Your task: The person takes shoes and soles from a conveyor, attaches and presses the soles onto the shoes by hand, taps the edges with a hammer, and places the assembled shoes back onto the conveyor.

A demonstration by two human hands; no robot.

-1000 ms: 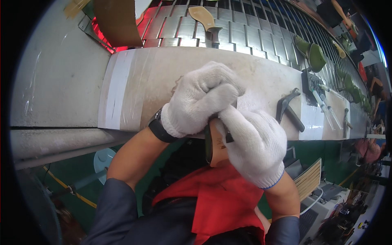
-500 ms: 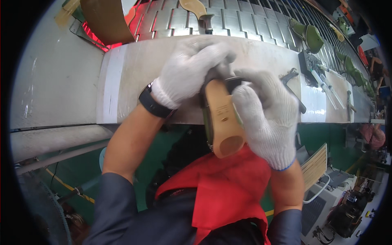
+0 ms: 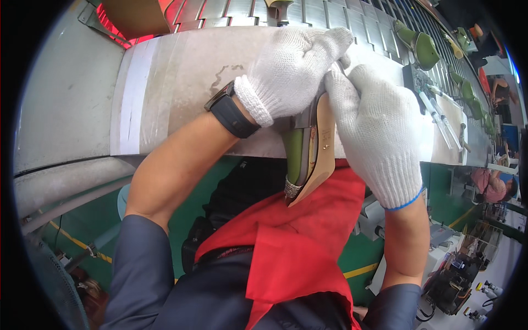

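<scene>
A high-heeled shoe (image 3: 295,151) with a green and grey upper, a tan sole and a sparkling band near its pointed toe hangs tilted, toe down towards me. My left hand (image 3: 297,71), in a white knit glove, is closed around its heel end from the left. From the right, my gloved right hand (image 3: 379,126) is closed on the same end, its thumb along the sole. The heel itself and most fingertips are hidden behind the gloves. A black-strapped watch (image 3: 234,115) sits on my left wrist.
Beyond the pale worktop (image 3: 181,93) runs a slatted metal conveyor (image 3: 242,12), with another sole-up shoe (image 3: 279,8) on it. Green shoes (image 3: 423,47) stand on the conveyor at right. A dark block (image 3: 413,80), syringes (image 3: 437,118) and a hand tool (image 3: 463,135) lie on the worktop's right.
The shoe has turned from sole facing up to partly sideways, showing its green upper and sparkling band. Both hands have shifted right; my head view has moved too. The wrench is now hidden.
</scene>
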